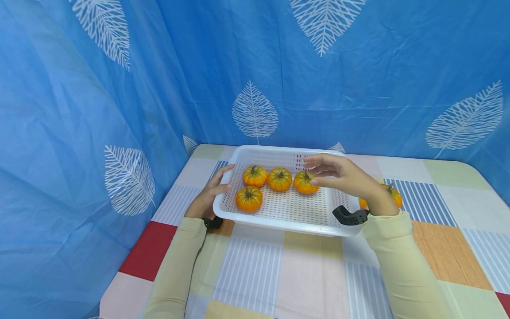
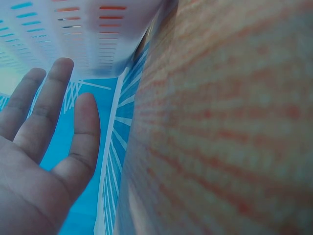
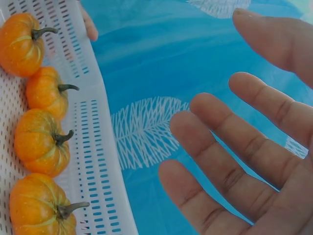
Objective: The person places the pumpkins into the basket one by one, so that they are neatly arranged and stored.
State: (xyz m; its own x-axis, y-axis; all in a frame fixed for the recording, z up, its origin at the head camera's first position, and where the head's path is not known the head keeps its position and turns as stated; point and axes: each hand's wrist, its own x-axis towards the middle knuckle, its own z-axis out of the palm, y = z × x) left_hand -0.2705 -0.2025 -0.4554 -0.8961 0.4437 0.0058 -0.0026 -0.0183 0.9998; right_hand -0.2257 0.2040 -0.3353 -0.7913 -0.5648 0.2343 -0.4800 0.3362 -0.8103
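One white rectangular perforated plastic basket [image 1: 291, 209] lies between your hands: left hand [image 1: 208, 195] straight-fingered at its left rim, right hand [image 1: 345, 173] loosely spread above its right side. It contains four ribbed orange pumpkins [image 1: 279, 180]; at least one more pumpkin [image 1: 395, 196] shows outside, right.

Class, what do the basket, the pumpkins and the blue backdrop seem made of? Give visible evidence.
Basket: likely moulded plastic, slightly glossy; smooth white rim, slotted walls.
Pumpkins: natural rind or artificial, cannot tell; faintly shiny, ribbed orange surfaces, dark stems.
Blue backdrop: perhaps thin fabric or plastic sheeting, soft sheen; creases and folds.
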